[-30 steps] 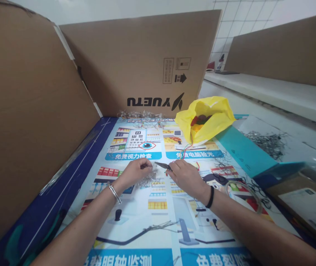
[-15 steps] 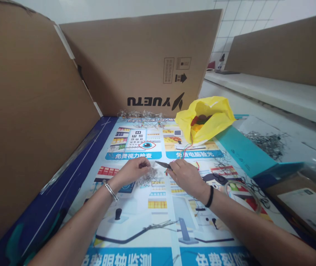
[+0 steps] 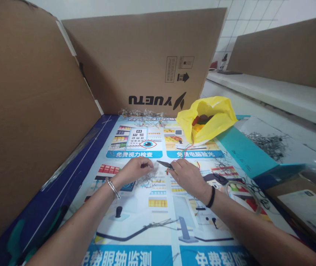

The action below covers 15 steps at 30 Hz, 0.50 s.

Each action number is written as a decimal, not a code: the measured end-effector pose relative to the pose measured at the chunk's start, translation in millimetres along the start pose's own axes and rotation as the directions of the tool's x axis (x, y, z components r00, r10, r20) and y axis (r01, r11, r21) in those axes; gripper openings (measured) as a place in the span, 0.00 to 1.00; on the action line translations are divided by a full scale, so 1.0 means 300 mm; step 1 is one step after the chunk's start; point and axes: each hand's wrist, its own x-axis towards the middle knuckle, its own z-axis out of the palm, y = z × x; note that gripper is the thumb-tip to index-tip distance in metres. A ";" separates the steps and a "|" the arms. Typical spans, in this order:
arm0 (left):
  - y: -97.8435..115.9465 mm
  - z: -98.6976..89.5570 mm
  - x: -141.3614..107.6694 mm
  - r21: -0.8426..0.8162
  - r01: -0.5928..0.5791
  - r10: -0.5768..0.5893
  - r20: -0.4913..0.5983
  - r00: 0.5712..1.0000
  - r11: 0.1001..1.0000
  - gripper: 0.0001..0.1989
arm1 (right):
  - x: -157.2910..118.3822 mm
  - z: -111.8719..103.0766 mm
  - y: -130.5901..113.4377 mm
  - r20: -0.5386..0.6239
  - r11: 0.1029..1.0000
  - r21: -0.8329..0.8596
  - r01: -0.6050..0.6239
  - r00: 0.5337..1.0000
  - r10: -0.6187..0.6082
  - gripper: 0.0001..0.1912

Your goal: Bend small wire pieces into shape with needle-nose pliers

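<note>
My left hand [image 3: 134, 171] is closed in a pinch at a loose tangle of thin silvery wire [image 3: 148, 180], which hangs just below the fingertips. Wrapped in my right hand [image 3: 189, 177] is a pair of dark, narrow-nosed pliers [image 3: 164, 164]. Their tip points left and stops a little short of my left fingertips. The handles are mostly hidden by the palm. Small red and green bits show under the right fingers. A yellow bag [image 3: 224, 114] lies open beyond my right hand, with red and yellow contents and thin coloured strands trailing from its mouth.
Cardboard panels [image 3: 135, 55] stand at the left and back. Wire scraps [image 3: 144, 113] lie along the back edge, and straight wires [image 3: 160, 224] lie nearer me. A tape-like ring [image 3: 244, 195], a dark wire heap [image 3: 269, 144] and an open box [image 3: 305, 195] are on the right.
The view has shifted slightly. Both hands keep nearly the same pose, with the pliers still close to the left fingertips and the wire tangle still below them.
</note>
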 end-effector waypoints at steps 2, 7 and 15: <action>0.003 -0.003 -0.001 -0.001 0.010 -0.010 0.011 1.000 1.000 0.08 | 0.001 -0.004 -0.002 0.008 1.000 0.001 -0.001 1.000 0.001 0.12; 0.017 -0.005 -0.008 0.007 0.044 -0.044 0.018 0.999 0.999 0.06 | 0.003 -0.012 -0.003 0.013 1.000 0.000 0.009 1.000 -0.009 0.13; 0.014 -0.004 -0.010 -0.052 0.070 -0.071 -0.017 0.997 0.996 0.04 | 0.006 -0.022 -0.006 0.040 1.000 0.018 0.008 0.999 -0.008 0.13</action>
